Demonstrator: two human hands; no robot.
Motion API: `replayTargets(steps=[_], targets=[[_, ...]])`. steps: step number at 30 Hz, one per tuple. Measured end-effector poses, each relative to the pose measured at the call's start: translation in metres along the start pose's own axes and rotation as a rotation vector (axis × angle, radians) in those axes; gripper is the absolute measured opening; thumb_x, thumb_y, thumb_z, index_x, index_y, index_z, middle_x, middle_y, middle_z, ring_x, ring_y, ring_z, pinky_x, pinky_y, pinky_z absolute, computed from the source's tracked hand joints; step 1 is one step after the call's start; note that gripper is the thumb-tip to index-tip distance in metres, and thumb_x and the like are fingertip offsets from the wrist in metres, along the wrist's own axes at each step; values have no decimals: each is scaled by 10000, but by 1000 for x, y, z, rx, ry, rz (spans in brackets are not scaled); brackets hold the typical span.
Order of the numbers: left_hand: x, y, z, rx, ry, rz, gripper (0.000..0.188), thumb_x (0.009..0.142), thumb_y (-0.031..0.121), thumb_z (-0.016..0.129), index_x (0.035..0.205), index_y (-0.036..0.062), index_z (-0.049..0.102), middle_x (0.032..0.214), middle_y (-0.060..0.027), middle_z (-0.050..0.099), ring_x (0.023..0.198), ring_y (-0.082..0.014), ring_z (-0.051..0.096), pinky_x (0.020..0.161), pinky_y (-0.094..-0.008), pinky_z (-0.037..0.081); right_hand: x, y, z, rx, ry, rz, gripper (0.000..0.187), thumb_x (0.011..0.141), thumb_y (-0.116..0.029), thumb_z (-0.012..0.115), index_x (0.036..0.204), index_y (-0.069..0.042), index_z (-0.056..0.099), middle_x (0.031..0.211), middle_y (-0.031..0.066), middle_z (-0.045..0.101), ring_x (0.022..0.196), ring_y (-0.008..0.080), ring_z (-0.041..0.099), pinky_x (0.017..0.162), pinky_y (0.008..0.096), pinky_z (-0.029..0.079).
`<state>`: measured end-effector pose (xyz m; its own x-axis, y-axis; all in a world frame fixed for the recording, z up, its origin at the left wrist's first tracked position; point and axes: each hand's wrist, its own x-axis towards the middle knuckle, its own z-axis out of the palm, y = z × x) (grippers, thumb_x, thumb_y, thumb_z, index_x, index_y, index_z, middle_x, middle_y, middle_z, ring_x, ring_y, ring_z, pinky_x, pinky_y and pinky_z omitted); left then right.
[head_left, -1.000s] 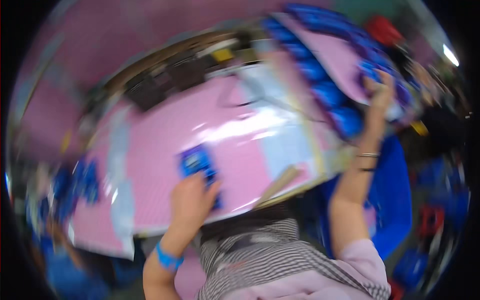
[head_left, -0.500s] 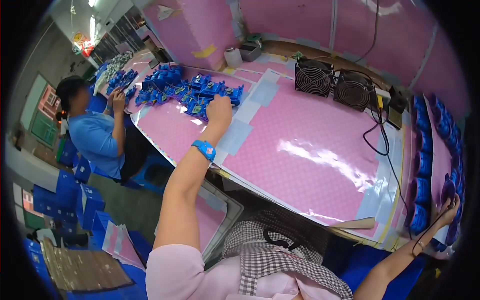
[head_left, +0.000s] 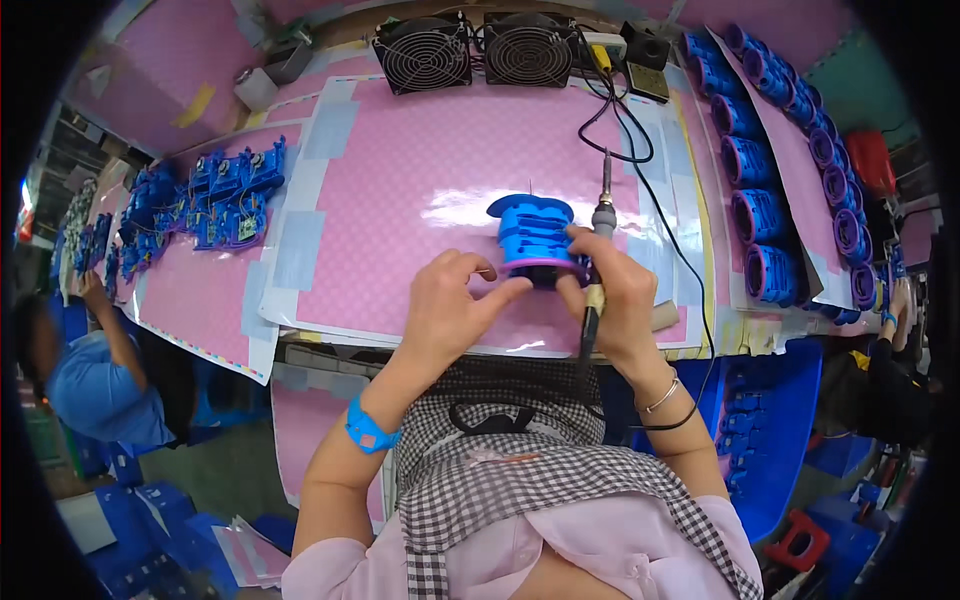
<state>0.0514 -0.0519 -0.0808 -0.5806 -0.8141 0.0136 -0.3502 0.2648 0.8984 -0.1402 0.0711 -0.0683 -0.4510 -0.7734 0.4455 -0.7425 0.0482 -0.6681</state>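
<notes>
A blue plastic spool-shaped housing (head_left: 535,230) with a purple-pink lower rim is over the middle of the pink work surface, a thin pin or wire poking up from its top. My right hand (head_left: 622,290) grips the housing's right side and also holds a soldering iron (head_left: 604,215), its metal tip pointing away from me and its cord trailing down past my wrist. At the housing's lower left is my left hand (head_left: 450,305), thumb and forefinger apart. Its thumb tip is close to the rim; whether it touches I cannot tell.
Two black fans (head_left: 425,55) stand at the back, beside a soldering stand (head_left: 648,70). Rows of blue housings (head_left: 757,215) line the right side. Blue assemblies with wires (head_left: 225,195) lie at left, near a co-worker in a blue shirt (head_left: 105,390). Another person's arm shows far right.
My left hand has come from the blue assemblies at left to the middle. My right hand has brought a blue housing and the soldering iron from the right-hand rows. The view has turned right.
</notes>
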Motion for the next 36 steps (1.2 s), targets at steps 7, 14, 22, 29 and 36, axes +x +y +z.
replayTargets(steps=[7, 14, 22, 29, 36], targets=[[0, -18, 22, 309, -55, 179, 297, 743, 236, 747, 781, -43, 656, 700, -168, 612, 601, -290, 606, 543, -361, 454, 19, -2, 3, 50, -134, -55, 238, 746, -108, 772, 917, -40, 621, 779, 102, 688, 561, 129, 605, 528, 266, 478], [-27, -23, -16, 399, 71, 161, 267, 749, 188, 767, 757, -45, 636, 648, -150, 593, 541, -260, 570, 508, -354, 423, 67, 38, 12, -150, 174, -60, 259, 751, -151, 798, 876, -25, 610, 767, 90, 687, 553, 143, 623, 501, 265, 463], [-66, -36, -19, 365, 228, 126, 219, 752, 138, 786, 743, -20, 636, 604, -93, 543, 498, -161, 494, 458, -294, 362, 57, 50, 47, 155, -58, -227, 234, 724, -15, 707, 869, -26, 523, 938, 125, 651, 897, 303, 597, 708, 352, 487], [-58, -37, 6, 282, 288, 148, 208, 759, 143, 782, 748, -19, 652, 612, -84, 555, 503, -155, 500, 463, -302, 367, 48, 43, 64, 51, -208, -354, 178, 700, -9, 594, 866, -65, 560, 707, 93, 542, 705, 297, 552, 616, 367, 445], [-41, 9, -21, 338, 280, -109, 138, 787, 88, 730, 799, 10, 617, 636, 15, 484, 552, -96, 423, 512, -237, 342, 2, 20, 7, 297, -70, -80, 298, 910, -331, 583, 960, -38, 588, 776, 48, 605, 699, 148, 557, 608, 284, 438]])
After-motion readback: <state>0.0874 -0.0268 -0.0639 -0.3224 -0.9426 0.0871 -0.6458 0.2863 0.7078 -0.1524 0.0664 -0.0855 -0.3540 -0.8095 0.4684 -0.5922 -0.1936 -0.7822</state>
